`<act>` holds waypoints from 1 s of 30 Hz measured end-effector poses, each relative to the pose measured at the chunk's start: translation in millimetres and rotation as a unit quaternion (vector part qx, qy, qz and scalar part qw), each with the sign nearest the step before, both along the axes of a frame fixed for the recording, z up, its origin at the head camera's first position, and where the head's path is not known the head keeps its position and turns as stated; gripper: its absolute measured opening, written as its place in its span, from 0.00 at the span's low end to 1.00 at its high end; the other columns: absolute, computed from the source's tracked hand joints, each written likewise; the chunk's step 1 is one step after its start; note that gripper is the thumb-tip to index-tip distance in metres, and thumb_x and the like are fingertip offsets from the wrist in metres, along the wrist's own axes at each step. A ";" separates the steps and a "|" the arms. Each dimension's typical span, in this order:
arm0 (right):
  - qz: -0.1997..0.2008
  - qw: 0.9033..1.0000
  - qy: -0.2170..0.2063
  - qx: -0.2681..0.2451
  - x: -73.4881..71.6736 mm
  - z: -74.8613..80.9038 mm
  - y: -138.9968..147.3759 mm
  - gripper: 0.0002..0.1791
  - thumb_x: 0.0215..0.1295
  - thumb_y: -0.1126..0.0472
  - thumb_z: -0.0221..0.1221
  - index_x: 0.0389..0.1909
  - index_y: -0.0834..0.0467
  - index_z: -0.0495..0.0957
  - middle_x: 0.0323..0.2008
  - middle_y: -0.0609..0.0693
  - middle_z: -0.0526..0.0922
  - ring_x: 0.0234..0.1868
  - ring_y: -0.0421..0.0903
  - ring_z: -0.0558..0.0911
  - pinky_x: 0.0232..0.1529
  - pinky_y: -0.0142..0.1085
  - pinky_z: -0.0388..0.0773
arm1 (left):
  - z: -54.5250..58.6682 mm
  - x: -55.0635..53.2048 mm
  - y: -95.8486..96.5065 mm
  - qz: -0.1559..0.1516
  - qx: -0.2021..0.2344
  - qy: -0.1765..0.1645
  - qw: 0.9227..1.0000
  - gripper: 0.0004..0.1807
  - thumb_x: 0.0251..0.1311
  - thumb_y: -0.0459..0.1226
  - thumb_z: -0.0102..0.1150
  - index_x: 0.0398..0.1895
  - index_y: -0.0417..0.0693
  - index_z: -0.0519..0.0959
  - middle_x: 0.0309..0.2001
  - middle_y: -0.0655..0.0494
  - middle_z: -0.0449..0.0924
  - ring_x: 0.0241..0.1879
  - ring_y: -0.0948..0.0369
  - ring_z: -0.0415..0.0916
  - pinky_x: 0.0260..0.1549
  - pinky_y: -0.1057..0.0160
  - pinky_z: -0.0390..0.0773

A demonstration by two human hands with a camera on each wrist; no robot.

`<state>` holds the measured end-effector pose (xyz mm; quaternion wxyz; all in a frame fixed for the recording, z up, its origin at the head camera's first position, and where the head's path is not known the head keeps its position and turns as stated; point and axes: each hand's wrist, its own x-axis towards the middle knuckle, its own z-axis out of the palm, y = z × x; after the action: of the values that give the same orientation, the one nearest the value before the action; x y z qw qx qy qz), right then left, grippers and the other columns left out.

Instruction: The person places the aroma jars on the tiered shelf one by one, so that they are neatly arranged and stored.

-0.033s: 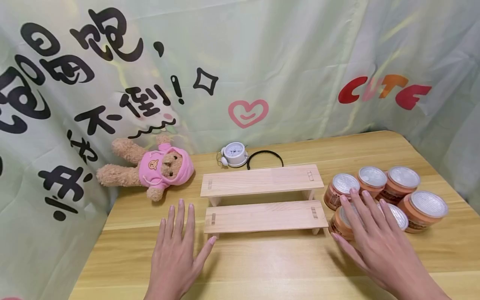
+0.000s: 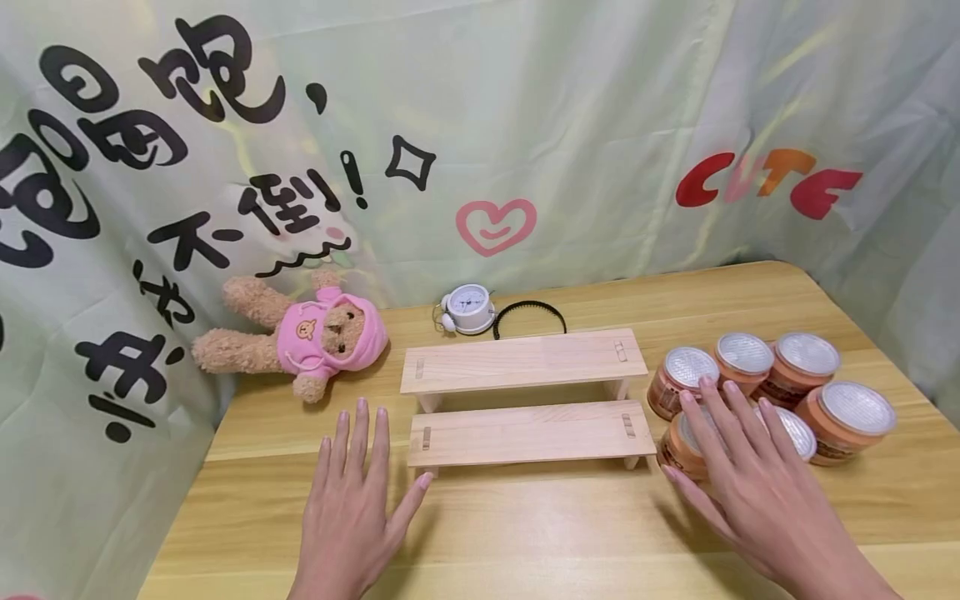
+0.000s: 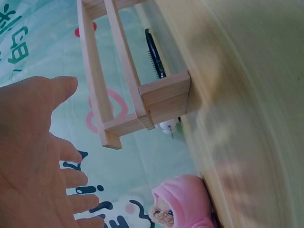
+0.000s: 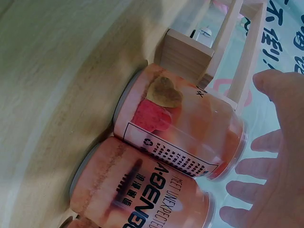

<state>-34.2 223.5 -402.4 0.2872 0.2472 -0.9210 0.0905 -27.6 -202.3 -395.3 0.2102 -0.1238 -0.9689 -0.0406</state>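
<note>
My left hand (image 2: 348, 508) hovers over the table, palm down and fingers straight, left of a two-step wooden rack (image 2: 525, 433). Its thumb points toward the lower step's left end, and it holds nothing. On the right, my right hand (image 2: 757, 483) spreads its straight fingers over a cluster of orange jars (image 2: 855, 421) with silvery round tops, hiding parts of the front ones. In the right wrist view a jar (image 4: 166, 118) with heart shapes and a printed label stands beside the rack's end, and the fingers lie above it, gripping nothing.
A plush bear (image 2: 322, 333) in a pink hoodie lies at the back left. Behind the rack sit a small white alarm clock (image 2: 468, 308) and a black toothed band (image 2: 531, 307). A printed cloth (image 2: 600, 125) hangs along the back of the wooden table (image 2: 525, 533).
</note>
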 end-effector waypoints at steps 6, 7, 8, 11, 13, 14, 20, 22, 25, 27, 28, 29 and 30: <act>0.002 1.000 0.007 -0.007 1.2 0.5 1.7 0.44 0.78 0.33 0.34 0.73 0.67 0.63 0.73 0.68 0.62 0.78 0.61 0.53 0.78 0.55 0.41 | 0.7 0.4 1.2 -0.001 0.002 -0.006 1.000 0.49 0.70 0.66 0.43 0.80 0.42 0.52 0.80 0.40 0.44 0.77 0.40 0.47 0.72 0.38 0.52; 0.002 1.000 0.008 -0.009 1.3 1.0 2.3 0.45 0.78 0.32 0.34 0.73 0.67 0.63 0.73 0.68 0.62 0.78 0.61 0.53 0.78 0.55 0.41 | 1.0 0.4 1.4 -0.001 0.002 -0.008 1.000 0.49 0.70 0.66 0.43 0.80 0.42 0.51 0.81 0.41 0.43 0.77 0.40 0.47 0.72 0.38 0.51; 0.001 1.000 0.007 -0.010 1.5 1.6 3.1 0.45 0.78 0.32 0.34 0.73 0.67 0.63 0.73 0.68 0.61 0.78 0.60 0.52 0.78 0.54 0.41 | 1.5 0.3 1.7 -0.001 0.002 -0.009 1.000 0.49 0.70 0.66 0.44 0.80 0.42 0.51 0.81 0.40 0.43 0.77 0.40 0.46 0.73 0.39 0.51; -0.003 1.000 0.008 -0.017 1.9 3.6 6.1 0.46 0.77 0.31 0.35 0.73 0.68 0.63 0.74 0.68 0.61 0.78 0.61 0.53 0.78 0.54 0.41 | 3.2 0.2 2.4 0.000 0.006 -0.018 1.000 0.49 0.69 0.64 0.46 0.81 0.42 0.51 0.81 0.41 0.42 0.78 0.42 0.43 0.74 0.41 0.47; -0.004 1.000 0.011 -0.021 2.0 4.6 9.0 0.46 0.77 0.31 0.35 0.72 0.68 0.64 0.74 0.68 0.61 0.77 0.62 0.54 0.78 0.54 0.41 | 4.2 -0.2 2.7 0.002 0.009 -0.026 1.000 0.49 0.69 0.64 0.48 0.81 0.42 0.50 0.81 0.41 0.42 0.78 0.42 0.42 0.75 0.42 0.47; -0.005 1.000 0.012 -0.023 2.4 5.1 10.9 0.47 0.76 0.30 0.36 0.72 0.68 0.64 0.74 0.67 0.60 0.77 0.61 0.54 0.78 0.54 0.41 | 4.8 0.0 3.3 0.004 0.014 -0.036 0.999 0.49 0.69 0.63 0.49 0.81 0.42 0.49 0.81 0.41 0.41 0.78 0.43 0.42 0.74 0.42 0.48; -0.011 0.999 0.002 -0.044 4.8 9.2 27.0 0.47 0.76 0.29 0.37 0.73 0.68 0.63 0.74 0.69 0.60 0.78 0.61 0.51 0.78 0.55 0.40 | 7.9 0.7 8.0 0.007 0.094 -0.128 0.987 0.51 0.69 0.64 0.50 0.83 0.50 0.42 0.82 0.47 0.33 0.79 0.44 0.40 0.72 0.38 0.53; -0.015 0.998 -0.008 -0.056 5.8 10.8 34.0 0.48 0.75 0.29 0.37 0.73 0.68 0.63 0.73 0.70 0.60 0.78 0.63 0.51 0.78 0.55 0.41 | 8.6 -1.4 9.2 0.004 0.126 -0.151 0.980 0.51 0.69 0.65 0.50 0.83 0.52 0.41 0.82 0.49 0.33 0.79 0.45 0.40 0.71 0.38 0.53; -0.023 0.997 -0.024 -0.069 7.0 12.3 45.7 0.50 0.73 0.27 0.39 0.73 0.69 0.62 0.73 0.71 0.61 0.77 0.64 0.53 0.78 0.54 0.41 | 9.4 -5.8 9.7 -0.006 0.165 -0.171 0.971 0.51 0.68 0.65 0.50 0.83 0.53 0.41 0.82 0.50 0.34 0.79 0.46 0.41 0.71 0.38 0.54; -0.028 0.996 -0.032 -0.075 7.2 12.8 53.8 0.52 0.72 0.26 0.40 0.73 0.70 0.61 0.72 0.72 0.61 0.77 0.65 0.53 0.77 0.56 0.41 | 9.6 -8.9 9.2 -0.014 0.187 -0.183 0.965 0.51 0.68 0.65 0.50 0.83 0.54 0.40 0.82 0.49 0.36 0.79 0.47 0.42 0.72 0.38 0.53; -0.031 0.996 -0.038 -0.076 7.4 13.0 57.8 0.52 0.72 0.27 0.41 0.73 0.71 0.61 0.72 0.73 0.61 0.77 0.65 0.53 0.77 0.56 0.40 | 9.5 -10.6 8.7 -0.018 0.199 -0.190 0.961 0.51 0.69 0.64 0.51 0.83 0.54 0.40 0.82 0.49 0.36 0.79 0.47 0.42 0.72 0.38 0.53; -0.033 0.996 -0.039 -0.079 7.0 13.0 61.8 0.52 0.73 0.27 0.41 0.72 0.72 0.60 0.71 0.74 0.61 0.77 0.66 0.53 0.77 0.56 0.40 | 9.3 -12.3 8.2 -0.021 0.212 -0.199 0.957 0.51 0.69 0.64 0.51 0.83 0.53 0.40 0.82 0.49 0.36 0.79 0.47 0.42 0.72 0.38 0.52; -0.035 0.995 -0.041 -0.085 6.8 12.8 65.7 0.53 0.73 0.27 0.41 0.72 0.73 0.59 0.71 0.76 0.60 0.76 0.67 0.52 0.77 0.57 0.40 | 9.0 -14.1 7.7 -0.024 0.224 -0.207 0.952 0.51 0.69 0.63 0.51 0.83 0.52 0.40 0.82 0.49 0.36 0.79 0.48 0.41 0.73 0.39 0.51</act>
<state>-27.4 289.2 -389.6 0.2725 0.1854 -0.9291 0.1679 -41.7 -194.6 -386.3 0.0259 -0.0861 -0.9540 -0.2862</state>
